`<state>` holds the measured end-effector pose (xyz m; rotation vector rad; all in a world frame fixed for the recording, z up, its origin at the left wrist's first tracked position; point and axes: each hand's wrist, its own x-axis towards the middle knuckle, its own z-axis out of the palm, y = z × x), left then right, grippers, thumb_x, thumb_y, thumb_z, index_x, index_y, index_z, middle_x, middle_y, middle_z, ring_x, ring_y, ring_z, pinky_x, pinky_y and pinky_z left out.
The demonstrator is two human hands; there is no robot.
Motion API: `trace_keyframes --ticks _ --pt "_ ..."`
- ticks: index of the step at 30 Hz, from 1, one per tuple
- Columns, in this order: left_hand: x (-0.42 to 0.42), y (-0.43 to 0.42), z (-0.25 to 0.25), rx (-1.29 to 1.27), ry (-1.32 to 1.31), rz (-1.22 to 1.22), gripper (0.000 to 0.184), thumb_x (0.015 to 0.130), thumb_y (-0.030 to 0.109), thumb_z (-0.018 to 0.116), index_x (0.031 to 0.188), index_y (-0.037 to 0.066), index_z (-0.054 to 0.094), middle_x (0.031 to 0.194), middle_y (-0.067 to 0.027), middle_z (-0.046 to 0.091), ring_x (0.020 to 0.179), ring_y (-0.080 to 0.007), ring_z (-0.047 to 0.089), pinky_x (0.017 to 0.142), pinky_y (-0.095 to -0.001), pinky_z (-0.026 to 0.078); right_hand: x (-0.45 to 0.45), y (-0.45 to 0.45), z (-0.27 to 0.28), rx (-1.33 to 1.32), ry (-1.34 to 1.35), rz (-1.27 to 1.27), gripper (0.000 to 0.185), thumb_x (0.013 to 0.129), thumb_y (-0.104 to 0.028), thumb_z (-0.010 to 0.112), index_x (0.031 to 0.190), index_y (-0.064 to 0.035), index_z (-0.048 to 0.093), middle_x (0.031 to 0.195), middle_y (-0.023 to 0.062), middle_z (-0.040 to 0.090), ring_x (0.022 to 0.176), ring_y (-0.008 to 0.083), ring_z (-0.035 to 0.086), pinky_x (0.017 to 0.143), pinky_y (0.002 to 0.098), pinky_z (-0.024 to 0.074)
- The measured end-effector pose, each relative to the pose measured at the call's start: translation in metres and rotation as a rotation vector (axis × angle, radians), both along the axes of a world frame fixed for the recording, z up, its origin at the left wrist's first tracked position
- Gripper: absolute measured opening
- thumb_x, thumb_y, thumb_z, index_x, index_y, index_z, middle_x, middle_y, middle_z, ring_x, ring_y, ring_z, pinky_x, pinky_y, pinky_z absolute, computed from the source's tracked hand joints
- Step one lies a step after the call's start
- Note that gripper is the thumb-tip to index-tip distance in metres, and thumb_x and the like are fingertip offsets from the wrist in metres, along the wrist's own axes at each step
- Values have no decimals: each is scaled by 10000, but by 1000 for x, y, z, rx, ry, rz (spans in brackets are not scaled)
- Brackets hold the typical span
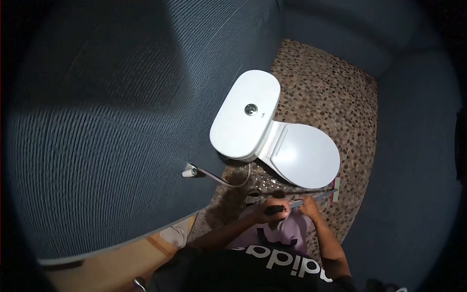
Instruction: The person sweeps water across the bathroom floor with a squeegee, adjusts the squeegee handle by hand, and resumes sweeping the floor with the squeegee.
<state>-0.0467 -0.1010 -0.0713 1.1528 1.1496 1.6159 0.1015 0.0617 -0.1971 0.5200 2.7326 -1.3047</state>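
Note:
My left hand [276, 210] is wrapped round the black grip of a long-handled floor brush [322, 195]. Farther along its grey shaft, my right hand [309, 207] is closed too. The brush's narrow pale head, with a pinkish-red edge, rests on the pebble-patterned floor [321, 92] to the right, just past the front of the toilet. Its bristles are too small to make out. Directly ahead stands a white toilet [306, 155] with its lid down, and its cistern [245, 117] has a round chrome flush button.
A ribbed blue-grey wall [121, 170] rises on the left, carrying a water valve [190, 171] with a pale hose [221, 182] to the cistern. The floor beside the toilet glistens. Another blue-grey wall [413, 146] bounds the right. A light threshold [131, 260] lies at lower left.

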Motion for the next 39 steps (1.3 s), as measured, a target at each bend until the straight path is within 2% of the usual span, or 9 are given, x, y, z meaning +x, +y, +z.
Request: trace_keyframes --ticks 11,13,14,15,17,22,26,35,39 --pt "-6 -85 27 15 -44 19 196 712 194 502 769 7 494 641 -53 487 614 -163 495 890 -369 323 -14 -88 37 -80 -207 -33 232 549 -87 543 757 15 559 745 223 540 750 370 516 667 396 414" --pt "3 -90 30 38 -43 -22 254 711 254 500 768 7 492 640 -55 486 615 -161 496 894 -381 316 2 -88 26 -55 -199 8 239 549 -86 545 768 10 559 751 220 541 750 367 517 667 396 415" --pt "11 -93 32 21 -30 14 448 713 452 468 764 9 503 581 -26 440 538 -148 463 895 -393 311 7 -89 21 -35 -185 46 246 549 -84 547 779 5 560 757 218 542 749 364 518 668 395 416" --pt "18 -96 31 23 -20 5 448 713 452 468 764 9 503 581 -26 440 538 -148 463 895 -393 311 13 -91 16 -33 -175 37 246 549 -84 547 779 5 560 757 218 542 749 364 518 668 395 416" --pt "26 -104 30 49 -13 -8 295 708 300 497 755 9 489 635 -66 484 610 -193 500 893 -395 310 20 -98 23 2 -124 69 255 549 -85 554 792 -7 562 767 218 541 752 361 517 669 397 417" --pt "33 -122 19 88 140 -61 179 726 198 519 720 20 503 678 -51 518 706 -209 520 918 -416 264 31 -113 20 81 -173 69 263 560 -111 560 806 -17 563 764 206 546 757 353 517 674 393 420" --pt "20 -139 19 32 191 -113 141 749 163 509 712 27 509 683 -43 520 701 -191 522 915 -422 259 12 -132 44 -27 -383 61 278 572 -134 560 830 -30 563 768 202 553 759 346 526 669 384 426" --pt "-18 -178 14 24 215 -91 125 751 149 506 731 26 510 690 -45 521 698 -187 523 912 -406 257 -15 -162 -14 112 -330 206 268 600 -165 556 827 -22 565 778 203 556 743 356 534 659 388 432" --pt "-28 -192 14 21 196 -95 121 756 144 494 737 26 512 682 -50 520 696 -189 524 906 -399 260 -29 -178 13 83 -323 216 268 608 -177 557 831 -30 567 782 201 557 752 358 532 664 395 431"
